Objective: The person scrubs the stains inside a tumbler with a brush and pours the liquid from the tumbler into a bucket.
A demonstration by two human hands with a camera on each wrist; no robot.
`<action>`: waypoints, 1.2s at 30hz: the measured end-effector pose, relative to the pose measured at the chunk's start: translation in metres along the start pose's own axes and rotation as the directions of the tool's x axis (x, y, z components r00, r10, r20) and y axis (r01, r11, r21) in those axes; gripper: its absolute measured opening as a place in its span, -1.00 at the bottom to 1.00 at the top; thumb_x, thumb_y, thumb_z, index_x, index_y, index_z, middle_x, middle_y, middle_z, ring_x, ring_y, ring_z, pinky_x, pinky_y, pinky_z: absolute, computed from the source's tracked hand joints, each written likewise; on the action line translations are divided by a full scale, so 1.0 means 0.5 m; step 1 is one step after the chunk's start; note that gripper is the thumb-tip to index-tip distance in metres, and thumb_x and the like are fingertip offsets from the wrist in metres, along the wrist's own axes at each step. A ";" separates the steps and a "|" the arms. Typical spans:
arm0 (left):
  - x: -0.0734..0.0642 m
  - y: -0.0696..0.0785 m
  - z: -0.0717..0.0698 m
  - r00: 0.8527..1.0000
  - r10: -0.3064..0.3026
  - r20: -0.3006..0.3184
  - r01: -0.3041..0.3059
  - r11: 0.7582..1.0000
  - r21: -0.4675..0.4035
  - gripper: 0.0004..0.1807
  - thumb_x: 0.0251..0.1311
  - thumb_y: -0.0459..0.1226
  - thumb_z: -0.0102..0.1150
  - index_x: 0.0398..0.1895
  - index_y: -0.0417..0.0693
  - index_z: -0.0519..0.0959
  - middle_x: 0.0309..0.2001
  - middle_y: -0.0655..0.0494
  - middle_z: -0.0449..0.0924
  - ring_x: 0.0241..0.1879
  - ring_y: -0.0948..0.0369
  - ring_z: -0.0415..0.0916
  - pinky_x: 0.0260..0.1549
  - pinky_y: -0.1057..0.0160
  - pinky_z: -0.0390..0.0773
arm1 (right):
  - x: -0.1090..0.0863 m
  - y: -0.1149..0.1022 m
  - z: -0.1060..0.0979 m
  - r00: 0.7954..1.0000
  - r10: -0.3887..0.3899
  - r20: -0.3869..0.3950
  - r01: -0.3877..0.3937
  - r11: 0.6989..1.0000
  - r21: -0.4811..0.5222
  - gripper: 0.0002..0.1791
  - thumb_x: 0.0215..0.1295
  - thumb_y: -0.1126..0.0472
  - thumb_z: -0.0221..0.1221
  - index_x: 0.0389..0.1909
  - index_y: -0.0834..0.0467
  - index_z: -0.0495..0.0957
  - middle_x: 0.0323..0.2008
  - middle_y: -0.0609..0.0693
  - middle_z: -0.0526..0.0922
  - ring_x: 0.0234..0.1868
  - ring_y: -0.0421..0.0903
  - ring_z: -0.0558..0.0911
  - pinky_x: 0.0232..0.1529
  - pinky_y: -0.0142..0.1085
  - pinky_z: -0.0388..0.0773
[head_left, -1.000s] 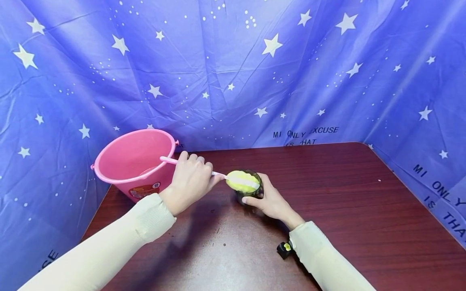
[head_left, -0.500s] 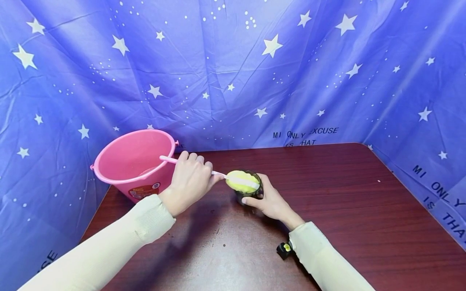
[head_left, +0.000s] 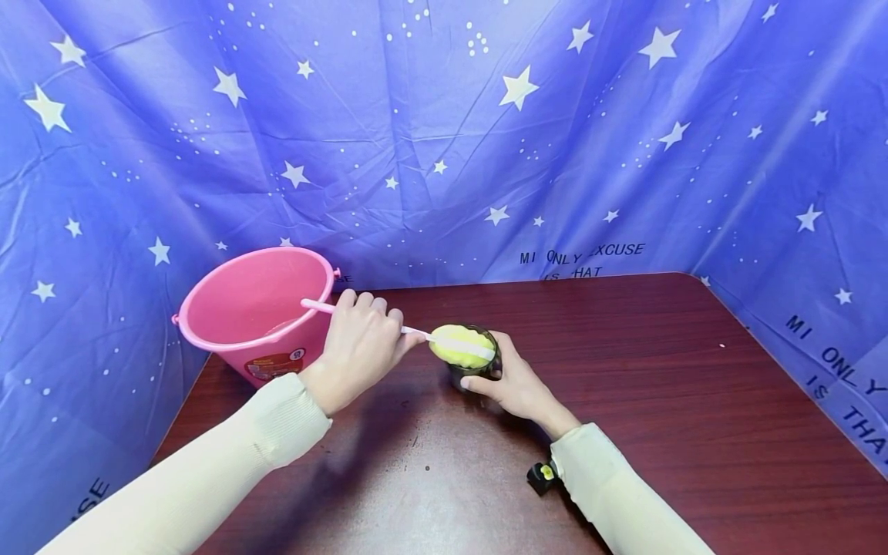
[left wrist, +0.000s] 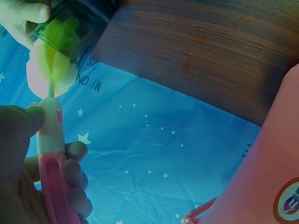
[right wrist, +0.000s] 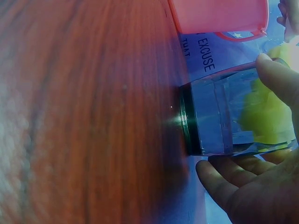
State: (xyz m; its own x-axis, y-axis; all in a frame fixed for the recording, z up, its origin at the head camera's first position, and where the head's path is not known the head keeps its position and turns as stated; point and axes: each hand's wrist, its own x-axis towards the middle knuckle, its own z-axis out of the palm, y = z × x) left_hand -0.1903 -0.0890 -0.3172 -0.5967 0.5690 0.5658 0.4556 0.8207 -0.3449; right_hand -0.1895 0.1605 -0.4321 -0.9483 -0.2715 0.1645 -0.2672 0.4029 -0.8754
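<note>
My left hand (head_left: 357, 347) grips the pink-and-white handle (left wrist: 55, 186) of a cup brush, thumb lying along its white neck in the left wrist view. The brush's yellow and white sponge head (head_left: 459, 345) sits partly inside a dark, see-through glass cup (right wrist: 215, 116), with its near half outside the mouth. My right hand (head_left: 523, 385) holds the cup from the right, thumb on one side and fingers curled round the other. In the right wrist view the sponge shows through the upper wall, and the cup's base is close to the table.
A pink bucket (head_left: 321, 331) with a round label stands at the left of the dark red wooden table (head_left: 624, 370), just behind my left hand. A blue star-printed cloth (head_left: 444, 116) hangs around the back and sides. A black wrist camera (head_left: 541, 478) sits at my right cuff.
My left hand and the brush handle have shifted very slightly to the left. My right hand and the cup have stayed in place.
</note>
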 end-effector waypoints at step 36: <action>-0.042 0.001 0.002 0.997 -0.078 -0.008 0.078 0.997 -0.014 -0.46 0.17 0.15 0.16 -0.68 -0.10 0.45 -0.68 -0.01 0.38 -0.59 -0.02 0.38 -0.53 0.01 0.26 | -0.001 0.003 -0.001 1.000 0.000 -0.001 0.000 1.000 -0.014 -0.13 0.04 0.02 0.41 0.29 0.04 0.11 0.18 0.08 0.42 0.06 -0.05 0.53 0.07 -0.11 0.42</action>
State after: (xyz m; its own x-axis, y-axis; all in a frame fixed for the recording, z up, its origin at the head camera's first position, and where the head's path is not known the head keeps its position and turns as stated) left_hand -0.1779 -0.1004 -0.3301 -0.6254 0.5030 0.5965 0.4172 0.8616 -0.2890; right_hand -0.1895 0.1615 -0.4332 -0.9485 -0.2705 0.1647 -0.2692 0.4151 -0.8690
